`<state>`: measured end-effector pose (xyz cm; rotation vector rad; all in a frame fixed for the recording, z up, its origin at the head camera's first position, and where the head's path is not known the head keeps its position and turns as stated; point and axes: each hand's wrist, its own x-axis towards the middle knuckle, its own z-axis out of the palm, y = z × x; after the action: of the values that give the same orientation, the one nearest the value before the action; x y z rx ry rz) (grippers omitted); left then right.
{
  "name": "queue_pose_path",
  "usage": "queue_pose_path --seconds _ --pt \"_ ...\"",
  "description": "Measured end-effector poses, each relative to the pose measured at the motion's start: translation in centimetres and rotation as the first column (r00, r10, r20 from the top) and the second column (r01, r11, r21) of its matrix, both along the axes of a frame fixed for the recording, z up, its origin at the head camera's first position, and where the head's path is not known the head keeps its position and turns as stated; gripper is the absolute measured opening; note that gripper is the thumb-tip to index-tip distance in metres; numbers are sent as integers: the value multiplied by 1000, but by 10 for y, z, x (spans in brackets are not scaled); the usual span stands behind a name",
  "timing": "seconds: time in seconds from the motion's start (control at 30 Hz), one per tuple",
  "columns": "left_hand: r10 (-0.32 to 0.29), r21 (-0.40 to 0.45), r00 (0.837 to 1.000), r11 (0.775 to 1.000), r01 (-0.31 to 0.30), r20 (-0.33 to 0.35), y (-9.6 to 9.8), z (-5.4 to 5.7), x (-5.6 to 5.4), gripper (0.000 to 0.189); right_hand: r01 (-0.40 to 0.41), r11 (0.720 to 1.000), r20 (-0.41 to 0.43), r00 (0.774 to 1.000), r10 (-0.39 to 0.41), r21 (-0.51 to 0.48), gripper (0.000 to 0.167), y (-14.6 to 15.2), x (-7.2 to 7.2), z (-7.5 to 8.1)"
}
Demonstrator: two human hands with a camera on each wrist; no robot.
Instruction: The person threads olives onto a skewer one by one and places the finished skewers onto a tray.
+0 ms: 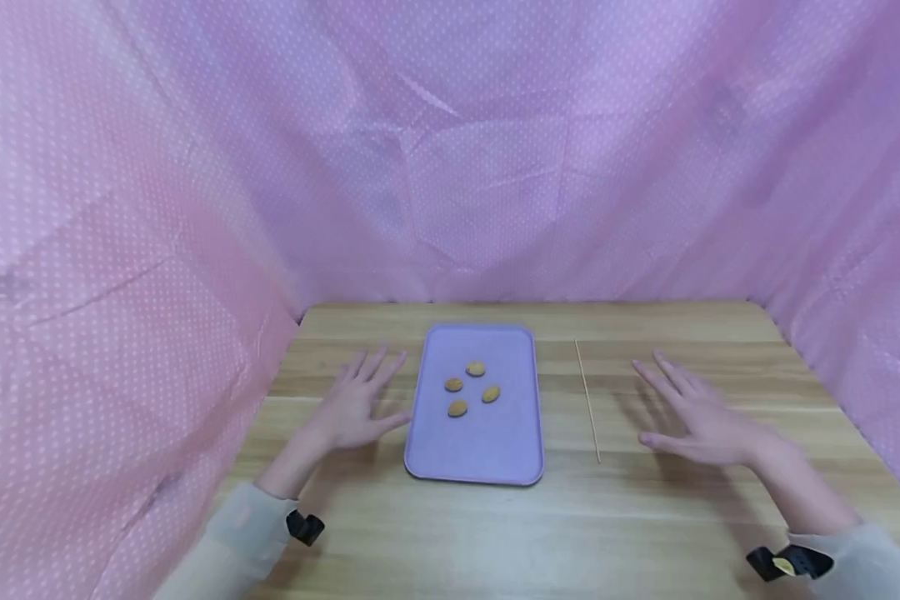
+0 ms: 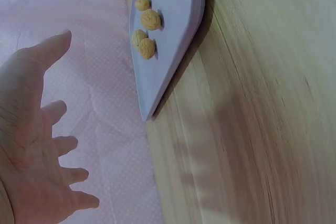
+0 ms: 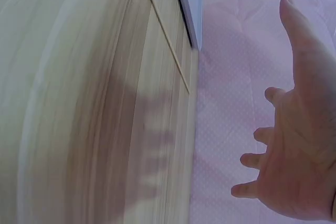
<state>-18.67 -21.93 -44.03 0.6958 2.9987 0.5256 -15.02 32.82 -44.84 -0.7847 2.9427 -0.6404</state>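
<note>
A purple tray (image 1: pixel 480 454) lies on the wooden table, its long sides running away from me. Several walnuts in the shell sit on it, among them one walnut (image 1: pixel 476 368) farthest back and another walnut (image 2: pixel 150 19) seen large in the left wrist view. Right of the tray lies a thin wooden skewer (image 1: pixel 588 402), also seen in the right wrist view. My left hand (image 1: pixel 352 410) hovers beside the tray's left edge, fingers spread, thumb pointing at the rim. Over the table right of the skewer, my right hand (image 1: pixel 699 418) has its fingers spread too. Both hands hold nothing.
Pink dotted cloth (image 1: pixel 487 167) hangs behind the table and along both sides. The light wood table (image 1: pixel 465 533) reaches back to that cloth. Black wrist bands with small devices sit at both cuffs, one black device (image 1: pixel 305 527) on the left.
</note>
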Motion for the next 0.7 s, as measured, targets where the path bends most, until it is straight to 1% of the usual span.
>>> queue_pose_path --seconds 0.03,0.13,0.23,0.3,0.4,0.5,0.6,0.7 --pt "-1 15 1000 1000 1 -6 2 -2 -1 95 -11 1000 4 1000 11 -1 106 -4 -1 0" --pt "0 82 999 997 3 -40 8 -6 -5 89 -52 999 -23 998 52 1 103 -15 -5 -1" --pt "-4 164 997 986 16 -76 16 -13 -11 80 -81 997 -24 996 81 14 100 -25 -10 -2" --pt "-15 197 997 980 30 -79 20 -17 -14 75 -98 995 -13 995 98 22 98 -31 -13 -5" --pt "-44 221 997 974 57 -66 28 -24 -20 71 -104 994 16 994 104 42 96 -38 -18 -11" --pt "-70 228 997 971 76 -34 36 -28 -23 67 -102 993 28 995 100 61 91 -45 -21 -15" --pt "-89 210 996 974 88 -3 46 -33 -26 62 -102 993 15 995 101 63 83 -52 -22 -18" --pt "-106 200 994 975 99 24 55 -38 -29 59 -75 995 -4 997 75 63 74 -60 -24 -23"
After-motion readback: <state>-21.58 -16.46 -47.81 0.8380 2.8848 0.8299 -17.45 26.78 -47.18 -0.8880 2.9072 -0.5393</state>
